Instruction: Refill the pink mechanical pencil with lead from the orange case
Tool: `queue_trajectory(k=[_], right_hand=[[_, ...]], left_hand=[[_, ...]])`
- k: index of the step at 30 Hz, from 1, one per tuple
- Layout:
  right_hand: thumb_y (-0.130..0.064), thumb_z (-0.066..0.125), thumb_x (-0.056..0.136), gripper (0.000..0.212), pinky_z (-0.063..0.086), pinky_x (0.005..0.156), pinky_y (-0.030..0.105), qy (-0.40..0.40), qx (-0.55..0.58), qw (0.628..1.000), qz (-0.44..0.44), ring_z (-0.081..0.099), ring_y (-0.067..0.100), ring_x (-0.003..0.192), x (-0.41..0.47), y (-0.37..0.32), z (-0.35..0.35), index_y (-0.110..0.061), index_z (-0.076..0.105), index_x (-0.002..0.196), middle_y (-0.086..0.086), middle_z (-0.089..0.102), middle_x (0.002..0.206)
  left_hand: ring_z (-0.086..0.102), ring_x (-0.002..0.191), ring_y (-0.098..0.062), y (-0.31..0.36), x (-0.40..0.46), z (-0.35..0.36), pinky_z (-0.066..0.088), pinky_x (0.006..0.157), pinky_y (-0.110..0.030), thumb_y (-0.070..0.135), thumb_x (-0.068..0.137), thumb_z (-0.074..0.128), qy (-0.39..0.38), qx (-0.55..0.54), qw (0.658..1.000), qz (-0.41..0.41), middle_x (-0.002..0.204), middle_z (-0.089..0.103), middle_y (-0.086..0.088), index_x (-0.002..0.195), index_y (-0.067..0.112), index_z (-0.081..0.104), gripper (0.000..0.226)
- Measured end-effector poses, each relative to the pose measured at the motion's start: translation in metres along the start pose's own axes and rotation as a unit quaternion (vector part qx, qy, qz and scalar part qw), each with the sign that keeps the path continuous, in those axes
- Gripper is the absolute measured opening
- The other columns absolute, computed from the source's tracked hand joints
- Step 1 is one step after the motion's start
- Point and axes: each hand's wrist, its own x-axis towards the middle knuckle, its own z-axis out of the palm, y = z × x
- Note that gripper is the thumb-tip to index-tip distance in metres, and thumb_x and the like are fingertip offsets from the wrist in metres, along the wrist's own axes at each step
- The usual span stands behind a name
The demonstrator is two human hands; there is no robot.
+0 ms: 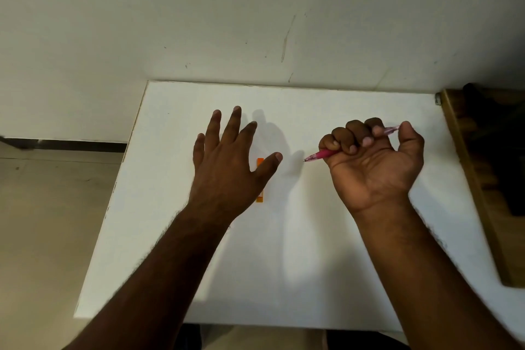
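**Two hands over the table, case not yet picked up — risks noted**

Two hands are working above the white table [284, 264], taken here as the landmark. It is sitting against a scuffed wall [255, 23], with a dark wooden piece [483, 179] lying along its right edge.

Left hand [227, 162] is hovering over the middle of the table, palm down, fingers straight and spread apart, holding nothing. Whether it is touching the surface cannot be told.

Right hand [372, 159] is sitting to the right of the table's middle, palm up, fingers curled tight around the pink mechanical pencil [324, 154]. The pencil's tip is pointing left toward the table's centre, and the clear cap end is poking out by the thumb.

Orange case [260, 180] is lying flat at the table's middle, lengthwise toward the person, mostly hidden beneath the left thumb and palm.

Likely risks, judged from this layout:
- Left hand is blocking its own view of the case; a blind grab could be pushing the case away across the smooth top.
- Fist grip is covering most of the barrel, so the cap end is awkward to pull off; regripping could be dropping the pencil.
- Thin leads could be snapping or spilling and rolling off the table if the case is opened one-handed.
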Motion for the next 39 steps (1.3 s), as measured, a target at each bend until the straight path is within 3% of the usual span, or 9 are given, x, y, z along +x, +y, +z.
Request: queue_trajectory(k=[26, 31, 39], right_hand=[[-0.046, 0.031, 0.097, 0.042, 0.033, 0.061, 0.03, 0.006, 0.003, 1.0, -0.007, 0.025, 0.016, 0.057, 0.0004, -0.0007, -0.0011, -0.017, 0.041, 0.068, -0.002, 0.031, 0.063], [-0.043, 0.031, 0.097, 0.039, 0.034, 0.061, 0.029, 0.01, -0.006, 1.0, -0.014, 0.025, 0.017, 0.056, 0.0015, -0.0003, -0.0013, -0.018, 0.039, 0.068, -0.003, 0.031, 0.061], [-0.043, 0.031, 0.096, 0.039, 0.033, 0.061, 0.029, 0.012, -0.006, 1.0, -0.014, 0.024, 0.017, 0.056, 0.0019, -0.0003, -0.0015, -0.018, 0.039, 0.068, -0.003, 0.03, 0.061]], left_hand=[[-0.011, 0.157, -0.018, 0.001, -0.0009, 0.0003, 0.006, 0.124, -0.052, 0.077, 0.087, 0.031, 0.001, -0.003, 1.0, 0.0, 0.171, 0.006, 0.007, 0.155, 0.029, 0.035, 0.083], [-0.011, 0.157, -0.018, -0.0003, -0.0006, 0.0002, 0.006, 0.124, -0.053, 0.076, 0.09, 0.041, -0.002, 0.0, 1.0, 0.001, 0.171, 0.005, 0.007, 0.155, 0.029, 0.034, 0.081], [-0.015, 0.156, -0.018, 0.0012, 0.0015, -0.0031, 0.002, 0.123, -0.053, 0.086, 0.075, 0.04, -0.035, 0.001, 0.999, -0.006, 0.171, -0.001, 0.008, 0.157, 0.031, 0.029, 0.099]])
